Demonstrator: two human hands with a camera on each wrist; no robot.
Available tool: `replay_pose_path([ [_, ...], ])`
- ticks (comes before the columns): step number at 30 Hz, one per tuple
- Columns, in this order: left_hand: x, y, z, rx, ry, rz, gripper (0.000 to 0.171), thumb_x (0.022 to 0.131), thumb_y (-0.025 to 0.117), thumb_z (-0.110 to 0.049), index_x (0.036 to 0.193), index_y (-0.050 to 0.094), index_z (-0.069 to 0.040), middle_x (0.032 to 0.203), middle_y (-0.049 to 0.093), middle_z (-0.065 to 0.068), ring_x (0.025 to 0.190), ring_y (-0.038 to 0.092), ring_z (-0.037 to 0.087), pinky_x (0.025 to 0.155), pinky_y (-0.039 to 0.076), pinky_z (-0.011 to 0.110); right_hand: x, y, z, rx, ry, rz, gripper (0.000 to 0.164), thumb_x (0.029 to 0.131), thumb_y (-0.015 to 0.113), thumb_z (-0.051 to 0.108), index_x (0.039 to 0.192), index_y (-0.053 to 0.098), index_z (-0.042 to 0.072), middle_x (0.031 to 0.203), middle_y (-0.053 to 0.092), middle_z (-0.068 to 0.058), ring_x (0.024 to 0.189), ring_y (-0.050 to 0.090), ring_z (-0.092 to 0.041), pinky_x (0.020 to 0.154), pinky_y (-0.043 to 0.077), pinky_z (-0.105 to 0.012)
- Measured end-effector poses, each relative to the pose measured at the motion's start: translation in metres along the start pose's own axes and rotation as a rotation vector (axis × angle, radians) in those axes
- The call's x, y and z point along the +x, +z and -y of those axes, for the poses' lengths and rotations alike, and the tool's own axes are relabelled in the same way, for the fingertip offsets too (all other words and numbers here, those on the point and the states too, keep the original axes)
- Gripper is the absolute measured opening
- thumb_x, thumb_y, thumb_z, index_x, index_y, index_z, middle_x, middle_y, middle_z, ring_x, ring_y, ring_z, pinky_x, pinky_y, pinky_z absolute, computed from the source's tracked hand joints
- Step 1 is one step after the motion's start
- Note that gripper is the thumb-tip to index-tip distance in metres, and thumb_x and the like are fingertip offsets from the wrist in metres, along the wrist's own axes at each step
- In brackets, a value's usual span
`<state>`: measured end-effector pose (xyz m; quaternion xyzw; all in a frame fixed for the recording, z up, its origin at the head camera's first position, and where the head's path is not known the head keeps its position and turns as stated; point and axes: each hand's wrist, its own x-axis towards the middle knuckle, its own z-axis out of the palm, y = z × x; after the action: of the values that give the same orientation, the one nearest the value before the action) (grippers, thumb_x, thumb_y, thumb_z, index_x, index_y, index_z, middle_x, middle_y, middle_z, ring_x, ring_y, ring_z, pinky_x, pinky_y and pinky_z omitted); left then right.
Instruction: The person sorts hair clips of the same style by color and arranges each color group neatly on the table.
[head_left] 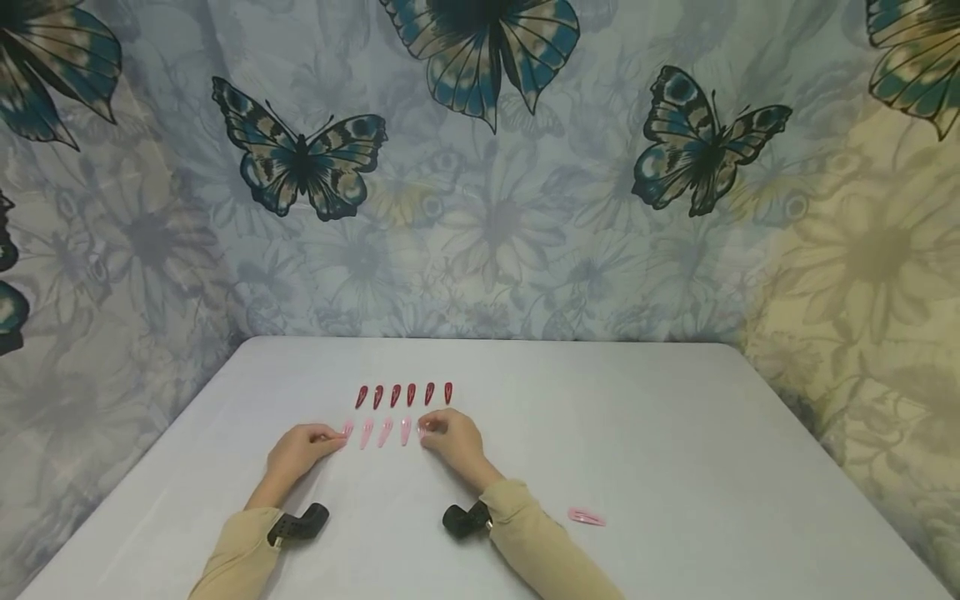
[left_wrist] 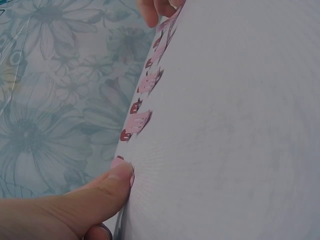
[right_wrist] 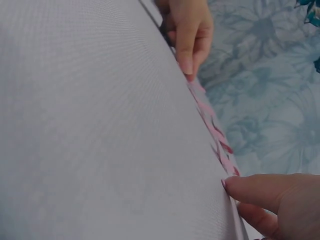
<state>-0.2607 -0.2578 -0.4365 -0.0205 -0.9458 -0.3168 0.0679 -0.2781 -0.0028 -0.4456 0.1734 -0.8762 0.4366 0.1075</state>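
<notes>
My left hand (head_left: 298,454) pinches the leftmost pink snap hair clip (head_left: 348,428) of a row on the white table. At the right end of that row, my right hand (head_left: 457,443) pinches another pink hair clip (head_left: 422,430), mostly covered by the fingers. Between the hands lie three more, the middle pink clip (head_left: 385,432) among them, all pointing roughly toward me. In the left wrist view, the left thumb (left_wrist: 112,182) rests over its clip. The right thumb (right_wrist: 255,191) shows in the right wrist view with a pink tip of clip at its end.
Behind the pink row runs a parallel row of several dark red hair clips (head_left: 395,396). One loose pink clip (head_left: 586,517) lies at the front right of the table (head_left: 675,433). A butterfly-patterned cloth (head_left: 510,250) hangs behind the table.
</notes>
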Motion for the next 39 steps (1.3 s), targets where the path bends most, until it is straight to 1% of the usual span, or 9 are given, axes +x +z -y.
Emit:
replay_pose_path([
  [3,-0.003,0.001,0.000,0.003,-0.002,0.008,0.018,0.077,0.070,-0.026,0.083,0.071,-0.010,0.057,0.048,-0.006,0.055,0.038,0.013,0.053,0.031,0.029,-0.002,0.001,0.001,-0.032,-0.008,-0.003,0.020,0.068,0.074,0.007,0.088,0.071,0.009,0.075,0.057,0.002,0.067,0.050,-0.013,0.060,0.038,-0.026],
  [7,-0.003,0.001,0.001,0.011,-0.004,-0.006,0.018,0.076,0.071,-0.026,0.083,0.072,-0.010,0.056,0.046,-0.006,0.054,0.037,0.014,0.052,0.030,0.029,-0.002,0.000,0.003,-0.053,-0.011,-0.012,0.020,0.068,0.073,0.007,0.087,0.071,0.008,0.072,0.054,0.003,0.062,0.046,-0.011,0.056,0.036,-0.025],
  [15,-0.002,0.000,0.001,-0.008,0.010,-0.007,0.018,0.076,0.071,-0.026,0.082,0.071,-0.008,0.057,0.046,-0.005,0.055,0.038,0.013,0.052,0.030,0.029,-0.002,0.000,0.004,-0.077,-0.015,-0.038,0.019,0.066,0.074,0.009,0.085,0.071,0.007,0.070,0.054,0.002,0.060,0.045,-0.011,0.055,0.035,-0.024],
  [19,-0.002,0.001,0.001,-0.002,0.009,-0.005,0.018,0.076,0.071,-0.025,0.082,0.071,-0.009,0.056,0.046,-0.005,0.054,0.037,0.013,0.052,0.030,0.029,-0.003,0.001,0.004,-0.081,-0.001,-0.047,0.019,0.065,0.075,0.011,0.084,0.071,0.008,0.070,0.054,0.002,0.059,0.045,-0.010,0.055,0.035,-0.024],
  [24,-0.001,0.001,0.002,-0.002,-0.006,0.001,0.018,0.077,0.070,-0.026,0.083,0.071,-0.009,0.057,0.045,-0.005,0.056,0.038,0.014,0.053,0.030,0.029,-0.001,0.003,0.004,-0.098,0.035,-0.068,0.018,0.066,0.075,0.013,0.083,0.071,0.008,0.069,0.054,0.004,0.061,0.046,-0.010,0.055,0.036,-0.024],
  [29,-0.001,0.000,0.000,-0.005,-0.025,0.006,0.020,0.077,0.070,-0.028,0.082,0.071,-0.009,0.057,0.045,-0.005,0.057,0.038,0.014,0.053,0.030,0.029,0.000,0.003,0.004,-0.101,0.041,-0.076,0.017,0.066,0.073,0.012,0.083,0.071,0.008,0.069,0.054,0.005,0.061,0.046,-0.010,0.055,0.036,-0.024],
  [33,-0.002,0.000,0.000,-0.002,-0.034,0.010,0.020,0.077,0.070,-0.028,0.082,0.071,-0.009,0.058,0.045,-0.005,0.057,0.038,0.014,0.053,0.030,0.029,0.001,0.002,0.002,-0.039,0.052,-0.061,0.016,0.068,0.073,0.011,0.084,0.071,0.007,0.069,0.054,0.005,0.061,0.046,-0.009,0.056,0.037,-0.024],
  [37,-0.002,-0.001,-0.001,-0.001,-0.042,0.014,0.021,0.077,0.070,-0.029,0.083,0.071,-0.008,0.058,0.045,-0.005,0.057,0.038,0.013,0.053,0.030,0.029,0.001,-0.004,0.003,0.116,0.049,-0.044,0.016,0.071,0.072,0.006,0.085,0.069,0.001,0.068,0.057,0.000,0.063,0.052,-0.013,0.058,0.041,-0.025],
  [39,-0.003,-0.001,-0.001,-0.001,-0.039,0.011,0.022,0.077,0.070,-0.029,0.083,0.071,-0.009,0.058,0.046,-0.005,0.057,0.038,0.013,0.053,0.030,0.029,0.001,-0.010,0.004,0.173,0.050,-0.057,0.013,0.071,0.072,0.003,0.084,0.068,0.000,0.068,0.057,-0.001,0.064,0.052,-0.013,0.058,0.041,-0.025],
])
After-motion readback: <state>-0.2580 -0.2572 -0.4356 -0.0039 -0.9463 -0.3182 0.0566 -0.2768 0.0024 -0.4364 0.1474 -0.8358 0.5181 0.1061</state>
